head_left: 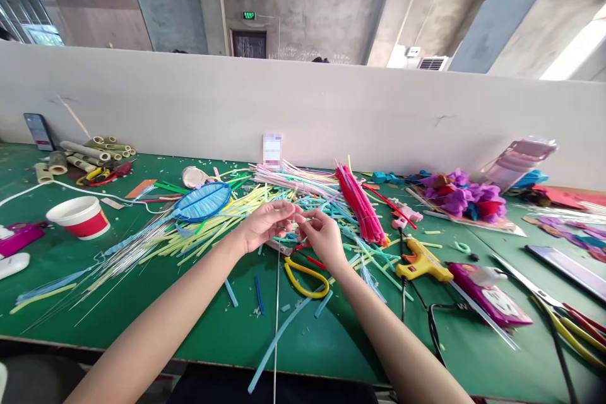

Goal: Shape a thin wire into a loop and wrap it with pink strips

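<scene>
Fingers (283, 208) of my left hand (263, 225) and right hand (324, 237) — tips close together, whether clamped on anything I cannot tell; below, a thin rod (276, 322) crossing the counter's (227, 331) edge near yellow-handled scissors (288, 264); beyond, heaped stems (246, 205).

We are in a craft workshop, by the look of it. On the green table (227, 334) we see bundled fuzzy stems (363, 208) amid loose strips and scraps, a yellow glue gun (423, 261) at right, scissors (549, 298) at near right and cut bamboo (85, 153) at far left. Beyond the pale partition (303, 98), we see a bare concrete wall (312, 6) with a lit exit sign (249, 15).
</scene>
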Available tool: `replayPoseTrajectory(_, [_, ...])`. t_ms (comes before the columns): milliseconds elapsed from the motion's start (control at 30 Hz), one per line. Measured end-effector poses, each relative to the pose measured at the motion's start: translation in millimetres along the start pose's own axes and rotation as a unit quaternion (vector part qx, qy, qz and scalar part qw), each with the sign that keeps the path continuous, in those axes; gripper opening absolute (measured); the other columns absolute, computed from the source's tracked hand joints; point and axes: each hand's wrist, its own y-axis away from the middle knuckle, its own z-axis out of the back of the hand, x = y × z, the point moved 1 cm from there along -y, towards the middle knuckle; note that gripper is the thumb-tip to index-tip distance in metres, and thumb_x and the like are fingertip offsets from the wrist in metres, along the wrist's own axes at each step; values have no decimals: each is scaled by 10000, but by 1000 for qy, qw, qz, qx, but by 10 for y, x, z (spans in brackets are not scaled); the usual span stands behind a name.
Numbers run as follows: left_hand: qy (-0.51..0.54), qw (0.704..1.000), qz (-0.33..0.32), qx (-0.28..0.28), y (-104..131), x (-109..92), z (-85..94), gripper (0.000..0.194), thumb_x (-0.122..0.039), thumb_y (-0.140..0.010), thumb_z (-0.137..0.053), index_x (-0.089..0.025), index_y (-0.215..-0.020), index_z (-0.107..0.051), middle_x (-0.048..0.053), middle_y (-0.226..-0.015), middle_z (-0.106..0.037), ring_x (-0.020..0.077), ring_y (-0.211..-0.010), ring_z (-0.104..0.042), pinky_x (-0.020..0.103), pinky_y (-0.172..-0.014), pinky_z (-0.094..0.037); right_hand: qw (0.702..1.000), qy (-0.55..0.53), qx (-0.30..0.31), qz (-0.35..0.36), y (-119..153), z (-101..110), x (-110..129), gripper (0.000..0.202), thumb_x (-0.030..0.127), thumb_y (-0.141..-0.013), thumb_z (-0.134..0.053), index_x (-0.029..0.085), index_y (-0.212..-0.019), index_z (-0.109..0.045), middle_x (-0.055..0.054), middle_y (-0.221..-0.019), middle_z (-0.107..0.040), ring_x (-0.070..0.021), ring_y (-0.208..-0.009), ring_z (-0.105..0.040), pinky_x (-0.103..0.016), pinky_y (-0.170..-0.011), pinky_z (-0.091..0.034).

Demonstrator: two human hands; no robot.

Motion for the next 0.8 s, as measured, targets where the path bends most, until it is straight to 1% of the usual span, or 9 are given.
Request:
replayPoseTrajectory(67, [-51, 999, 5, 6, 33, -41, -62, 352, -447, -742, -808, -149, -916, -738, 96, -927, -720, 138, -682, -627, 196, -511, -448, 1000, 0, -13, 8, -15, 26, -4, 324, 512, -770, -724, 199, -820, -656, -19, -588, -674, -176, -505, -623, -266, -456, -464])
replayPoseTrajectory(133, [-98, 995, -3, -14, 64, -31, -83, 332, -459, -771, -775, -152, -892, -739, 92, -956, -714, 147, -704, -627, 191, -496, -430, 999, 3, -34, 25, -29, 55, 7, 332, 517, -775, -719, 192, -815, -659, -37, -662, -699, -183, -586, -649, -273, -507, -496])
replayPoseTrajectory(233, [-148, 986, -29, -70, 86, 87, -46, 373, -523, -814, -703, -174, -945, -710, 54, -897, -683, 132, -656, -580, 180, -447, -383, 997, 10, -56, 54, -37, 77, 36, 331, 512, -779, -720, 185, -807, -674, -52, -738, -713, -194, -685, -667, -281, -572, -523])
replayPoseTrajectory(300, [-173, 982, -35, -74, 79, 198, -12, 413, -530, -772, -740, -175, -979, -701, 39, -849, -666, 143, -646, -581, 186, -431, -385, 996, 17, -54, 71, -29, 65, 49, 315, 498, -782, -720, 187, -808, -685, -53, -764, -723, -201, -719, -674, -297, -619, -538])
replayPoseTrajectory(400, [-189, 980, -43, -55, 53, 323, 11, 427, -530, -751, -756, -171, -978, -712, 44, -863, -683, 153, -668, -596, 192, -443, -404, 995, 37, -33, 91, -5, 18, 48, 268, 462, -785, -722, 194, -796, -708, -50, -802, -741, -207, -752, -684, -315, -684, -542])
replayPoseTrajectory(533, [-197, 978, -53, -53, 35, 352, 0, 409, -539, -769, -732, -148, -886, -736, 54, -811, -707, 145, -634, -590, 198, -452, -406, 992, 77, -15, 103, 19, -28, 33, 216, 416, -781, -726, 200, -772, -735, -46, -814, -756, -214, -757, -684, -330, -722, -531])
replayPoseTrajectory(600, [-201, 976, -58, -57, 42, 339, -6, 414, -538, -763, -737, -142, -882, -752, 62, -800, -724, 142, -599, -593, 203, -445, -408, 989, 99, -17, 104, 24, -30, 31, 191, 397, -780, -727, 207, -776, -750, -43, -806, -762, -217, -749, -679, -335, -722, -520])
replayPoseTrajectory(700, [-202, 974, -69, -73, 61, 333, -2, 434, -554, -767, -723, -141, -889, -767, 70, -807, -742, 147, -567, -609, 224, -452, -452, 985, 131, -34, 107, 32, -16, 43, 147, 367, -783, -724, 227, -771, -768, -34, -795, -767, -223, -749, -669, -344, -735, -501])
replayPoseTrajectory(800, [-200, 972, -79, -95, 75, 345, 14, 443, -561, -776, -708, -146, -915, -773, 73, -793, -748, 189, -613, -660, 253, -479, -506, 981, 147, -48, 113, 42, -2, 70, 115, 346, -779, -727, 240, -749, -760, -25, -789, -763, -228, -775, -670, -347, -775, -495])
